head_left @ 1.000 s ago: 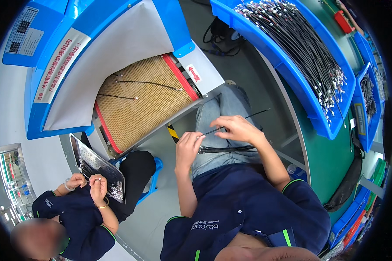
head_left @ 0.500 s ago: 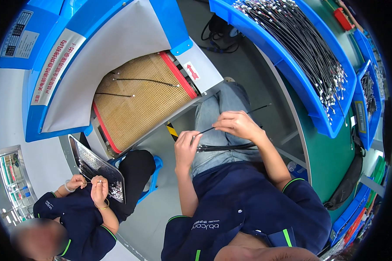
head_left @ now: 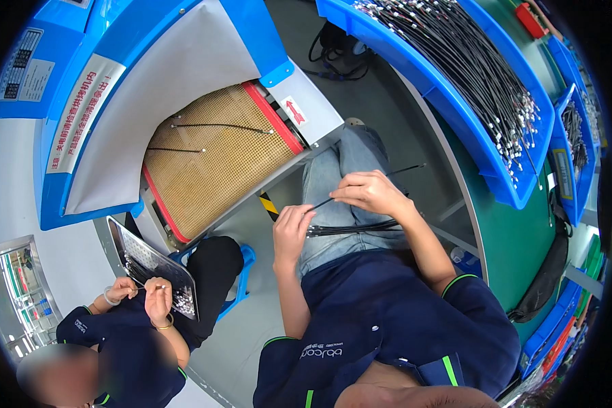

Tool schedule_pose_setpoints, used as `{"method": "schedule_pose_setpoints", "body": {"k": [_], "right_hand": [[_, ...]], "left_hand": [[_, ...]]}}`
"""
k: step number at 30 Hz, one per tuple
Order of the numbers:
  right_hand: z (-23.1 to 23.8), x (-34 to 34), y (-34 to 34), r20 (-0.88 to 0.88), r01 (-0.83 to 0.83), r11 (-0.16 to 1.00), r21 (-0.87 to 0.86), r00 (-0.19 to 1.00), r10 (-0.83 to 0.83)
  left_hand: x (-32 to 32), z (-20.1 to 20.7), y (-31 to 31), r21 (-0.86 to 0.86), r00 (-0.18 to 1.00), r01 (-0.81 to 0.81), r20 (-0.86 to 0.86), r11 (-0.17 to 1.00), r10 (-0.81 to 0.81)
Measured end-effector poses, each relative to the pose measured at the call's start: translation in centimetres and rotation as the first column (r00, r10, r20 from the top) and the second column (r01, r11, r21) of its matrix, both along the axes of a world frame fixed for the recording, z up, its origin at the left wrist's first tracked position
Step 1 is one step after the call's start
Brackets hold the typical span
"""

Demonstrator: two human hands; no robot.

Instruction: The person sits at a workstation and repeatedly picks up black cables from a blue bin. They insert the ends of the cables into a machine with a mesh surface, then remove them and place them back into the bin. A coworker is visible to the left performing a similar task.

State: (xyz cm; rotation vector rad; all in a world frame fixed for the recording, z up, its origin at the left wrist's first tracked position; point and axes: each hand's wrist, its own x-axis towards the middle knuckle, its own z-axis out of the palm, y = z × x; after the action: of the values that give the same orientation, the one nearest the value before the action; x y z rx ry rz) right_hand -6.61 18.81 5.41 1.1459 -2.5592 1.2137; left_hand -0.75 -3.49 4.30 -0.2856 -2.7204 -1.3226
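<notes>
A thin black cable [head_left: 323, 202] stretches between my two hands above my lap. My left hand [head_left: 291, 230] pinches it near its left end. Farther along, my right hand [head_left: 368, 192] has thumb and fingers closed on the same cable, whose free end [head_left: 408, 168] sticks out beyond that hand to the upper right. Just below, a bundle of black cables [head_left: 353, 230] lies across my thighs, partly covered by my right wrist. Fingers hide the cable's left tip.
Ahead left, a blue machine [head_left: 265, 41] has a mesh conveyor belt [head_left: 204, 180] carrying black cables. A blue bin [head_left: 428, 112] full of cables stands on the green table [head_left: 517, 245] at right. At left, a seated co-worker's hands [head_left: 158, 299] work over a metal tray [head_left: 190, 272].
My hands and the cable between them stay almost still. On the belt, one cable end near the machine opening has gone out of sight. The co-worker's fingers have shifted slightly.
</notes>
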Motion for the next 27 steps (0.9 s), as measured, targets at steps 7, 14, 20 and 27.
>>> {"method": "schedule_pose_setpoints", "body": {"k": [7,14,20,27], "right_hand": [[-0.4,0.0,0.0,0.021,0.013,1.0,-0.014,1.0,-0.012],[-0.3,-0.1,-0.1,0.008,0.017,0.999,-0.039,1.0,-0.017],[-0.4,0.0,-0.1,-0.017,-0.003,0.997,-0.076,1.0,0.002],[-0.5,0.0,-0.2,0.047,-0.001,0.998,-0.066,0.999,0.004]], "left_hand": [[0.2,-0.7,-0.5,0.058,1.0,-0.014,0.004,0.998,0.014],[0.1,-0.7,-0.5,0.025,0.997,0.002,-0.074,1.0,0.0],[0.3,-0.5,-0.2,0.135,0.997,-0.082,0.021,0.987,0.08],[0.4,-0.7,-0.1,0.172,0.991,-0.124,0.065,0.977,0.114]]}}
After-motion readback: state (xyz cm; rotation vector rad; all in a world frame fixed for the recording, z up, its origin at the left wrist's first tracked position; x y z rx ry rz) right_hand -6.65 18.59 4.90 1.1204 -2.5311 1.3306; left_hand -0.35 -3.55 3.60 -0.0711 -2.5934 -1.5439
